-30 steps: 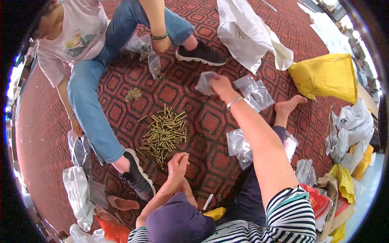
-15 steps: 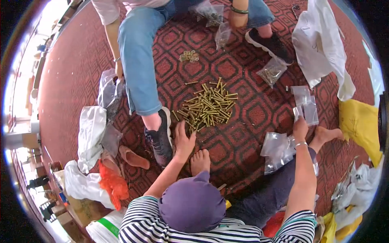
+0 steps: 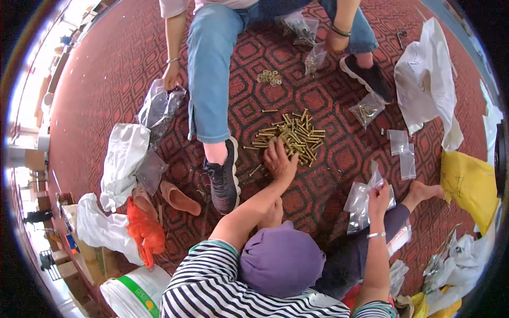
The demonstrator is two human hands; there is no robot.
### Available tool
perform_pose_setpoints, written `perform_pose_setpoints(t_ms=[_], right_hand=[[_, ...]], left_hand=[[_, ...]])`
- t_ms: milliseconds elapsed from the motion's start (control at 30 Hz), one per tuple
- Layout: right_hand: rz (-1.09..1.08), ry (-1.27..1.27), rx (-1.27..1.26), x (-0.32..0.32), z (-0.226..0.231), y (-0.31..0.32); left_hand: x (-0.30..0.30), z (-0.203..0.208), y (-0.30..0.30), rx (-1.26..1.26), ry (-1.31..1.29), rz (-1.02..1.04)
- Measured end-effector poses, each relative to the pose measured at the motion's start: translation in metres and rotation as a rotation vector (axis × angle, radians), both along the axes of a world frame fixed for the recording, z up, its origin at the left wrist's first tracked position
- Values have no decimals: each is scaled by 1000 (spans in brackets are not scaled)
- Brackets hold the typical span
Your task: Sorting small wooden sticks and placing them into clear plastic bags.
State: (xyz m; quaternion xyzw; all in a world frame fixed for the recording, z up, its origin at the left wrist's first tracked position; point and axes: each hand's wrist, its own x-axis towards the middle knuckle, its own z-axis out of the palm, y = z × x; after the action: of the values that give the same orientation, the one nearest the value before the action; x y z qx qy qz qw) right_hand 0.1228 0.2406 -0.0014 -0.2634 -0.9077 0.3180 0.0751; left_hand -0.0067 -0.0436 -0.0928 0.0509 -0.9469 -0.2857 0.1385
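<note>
A heap of brass-coloured bolts (image 3: 297, 132) lies on the patterned red carpet. My left hand (image 3: 282, 163) reaches over its near edge, fingers apart and touching the bolts. My right hand (image 3: 378, 195) pinches a small clear plastic bag (image 3: 375, 170), held up above several flat clear bags (image 3: 356, 197) beside my outstretched leg. A raised knee in purple cloth (image 3: 283, 259) stands between my arms. Opposite, another person's hand (image 3: 170, 74) holds a crumpled clear bag (image 3: 159, 108); that person's other hand (image 3: 336, 41) is beside small bags of hardware (image 3: 315, 57).
Brass-coloured washers (image 3: 269, 78) lie beyond the bolts. A filled clear bag (image 3: 367, 109) and two flat bags (image 3: 403, 151) lie at right. White sacks (image 3: 427, 79), a yellow bag (image 3: 469, 183), an orange-red bag (image 3: 146, 230) and slippers (image 3: 180, 199) lie around. The other person's shoe (image 3: 221, 185) stands left of my hand.
My left hand has moved from the heap's near-left edge onto the bolts. My right hand has come closer to me with a bag in its fingers. The whole view has shifted slightly.
</note>
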Motion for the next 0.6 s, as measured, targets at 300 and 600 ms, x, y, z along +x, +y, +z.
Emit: perform_pose_setpoints(t_ms=[300, 600], right_hand=[[2, 97, 141, 4, 45, -24], [-137, 199, -260, 38, 81, -63]], left_hand=[[-7, 55, 27, 133, -367, -346], [15, 28, -102, -473, -653, -227]])
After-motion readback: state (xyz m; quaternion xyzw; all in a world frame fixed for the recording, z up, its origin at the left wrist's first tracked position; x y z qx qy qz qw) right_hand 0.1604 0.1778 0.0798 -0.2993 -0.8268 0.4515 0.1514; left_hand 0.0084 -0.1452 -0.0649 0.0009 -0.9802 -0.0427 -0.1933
